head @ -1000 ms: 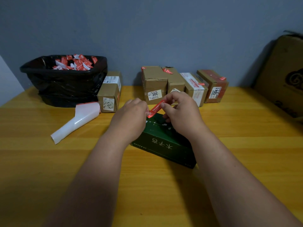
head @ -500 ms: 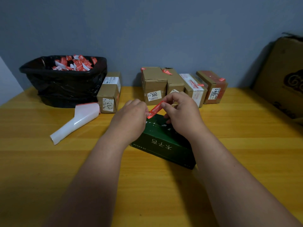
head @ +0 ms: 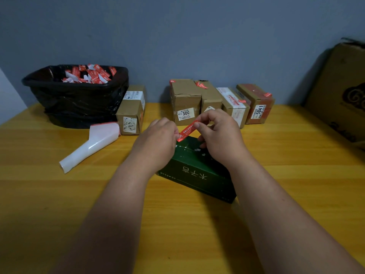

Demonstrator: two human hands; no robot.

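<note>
Head: sticker point(head: 187, 133) between left hand point(head: 156, 141) and right hand point(head: 219, 135), seemingly above box point(head: 197, 175) edge.

Red strip point(head: 187, 132) print too small for reading — large carton point(head: 335, 95) partly beyond the right edge.

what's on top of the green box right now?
White scraps dot the green box top. Over it, left hand and right hand pinch a red label strip. The hands cover part of the top.
</note>
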